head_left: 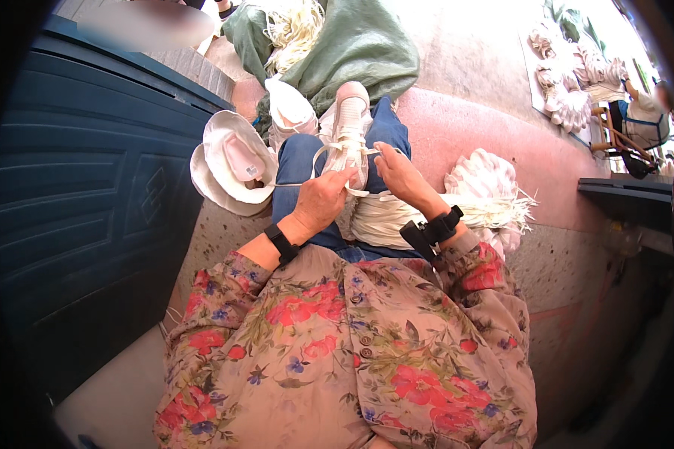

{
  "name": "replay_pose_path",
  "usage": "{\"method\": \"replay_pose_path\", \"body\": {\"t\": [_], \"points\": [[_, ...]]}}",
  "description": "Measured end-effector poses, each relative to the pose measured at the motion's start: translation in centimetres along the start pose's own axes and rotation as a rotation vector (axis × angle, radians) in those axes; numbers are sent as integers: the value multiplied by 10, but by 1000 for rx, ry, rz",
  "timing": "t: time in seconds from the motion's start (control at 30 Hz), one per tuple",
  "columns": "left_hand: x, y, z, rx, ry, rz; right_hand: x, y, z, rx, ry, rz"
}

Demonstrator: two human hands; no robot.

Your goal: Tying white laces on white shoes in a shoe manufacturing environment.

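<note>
A pale pink and white sneaker point(350, 123) rests lengthwise on my lap, its toe pointing away from me. My left hand point(324, 202) is closed at the near end of the sneaker, fingers pinched on a white shoelace point(358, 193). To the right of the sneaker, my right hand point(403, 176) pinches the lace between thumb and fingers. A loop of lace curves out to the left of the shoe. Across my right thigh lies a thick bundle of cream laces point(382, 222). The fingertips' exact hold is partly hidden.
White shoe pieces point(236, 157) stand at the left, beside a dark blue panelled door point(90, 157). A green sack point(359, 49) holding cream laces point(296, 34) lies ahead. Stacked pale shoe pieces point(481, 173) sit at the right. Another person point(644, 120) sits at far right.
</note>
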State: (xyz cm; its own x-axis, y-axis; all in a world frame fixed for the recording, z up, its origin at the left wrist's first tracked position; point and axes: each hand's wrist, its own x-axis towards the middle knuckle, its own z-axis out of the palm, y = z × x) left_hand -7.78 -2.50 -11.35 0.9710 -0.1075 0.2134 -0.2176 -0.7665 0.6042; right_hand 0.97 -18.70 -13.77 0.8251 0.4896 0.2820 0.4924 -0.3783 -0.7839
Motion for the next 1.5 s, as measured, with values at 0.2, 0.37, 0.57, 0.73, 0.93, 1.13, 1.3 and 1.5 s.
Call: {"method": "replay_pose_path", "body": {"t": [0.2, 0.37, 0.57, 0.73, 0.93, 1.13, 1.3, 1.5], "points": [[-3, 2, 1, -64, 14, -40, 1, 5, -3, 355, -268, 514], [-3, 3, 1, -95, 31, -36, 3, -7, -3, 41, -192, 179], [-3, 4, 2, -113, 49, -38, 7, -7, 5, 344, -232, 508], [-3, 5, 5, -123, 59, -46, 6, 0, 17, 115, -160, 327], [-3, 6, 7, -128, 83, -31, 5, 3, 15, 137, -219, 425], [-4, 10, 8, -136, 41, -56, 7, -3, 25, 267, -148, 400], [-3, 10, 7, -139, 78, -54, 9, -7, 28, 368, -149, 458], [-4, 14, 10, -145, 84, -77, 6, -14, 26, 322, -94, 282]]}}
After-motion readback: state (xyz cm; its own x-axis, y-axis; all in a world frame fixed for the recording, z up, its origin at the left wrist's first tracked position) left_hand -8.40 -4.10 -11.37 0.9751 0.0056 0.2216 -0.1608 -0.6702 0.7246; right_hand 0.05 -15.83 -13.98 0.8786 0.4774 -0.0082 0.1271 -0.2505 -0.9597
